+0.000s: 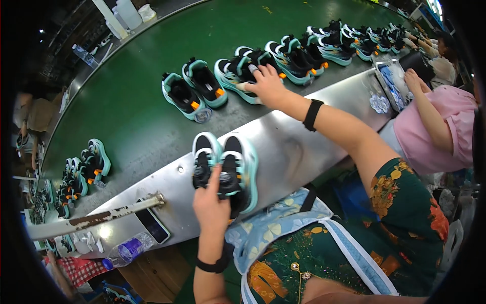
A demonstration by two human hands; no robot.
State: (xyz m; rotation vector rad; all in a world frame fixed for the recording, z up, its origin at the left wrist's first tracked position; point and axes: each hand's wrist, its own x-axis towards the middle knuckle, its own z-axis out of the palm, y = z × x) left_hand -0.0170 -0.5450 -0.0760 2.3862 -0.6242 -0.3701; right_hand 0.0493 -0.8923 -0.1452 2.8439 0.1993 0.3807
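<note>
Shoes are the work in hand: the left hand [211, 201] is closed on a pair of small black trainers with teal-and-white soles [226, 169], thumb laid across the tongues, pinning the two side by side on the sloped sheet-metal ledge [298, 147] in front of the person. The right hand [267, 85] reaches well out over the dark green conveyor belt [131, 111] and rests with fingers spread on the nearest black-and-teal trainer of the long row [238, 73]; whether the fingers have actually closed round it cannot be told, since they lie flat on the upper.

To do this well, judging by the layout, the left hand would best keep the held pair square and pressed to the ledge so they do not slide down the slope, while the right hand takes its shoe by the collar or heel rather than the smooth toe, and lifts it without knocking the loose pair with orange tabs [195, 88] just beside it.

Much is hard to read. Fisheye bending warps the belt and ledge toward the rim. Far shoes shrink to blurs of colour. A dark phone [152, 224] and a clear plastic bottle [126, 249] lie lower left, partly behind a worn white bar [96, 217]. A neighbour in a pink top [445, 126] is cut off at the right, hands half hidden.
</note>
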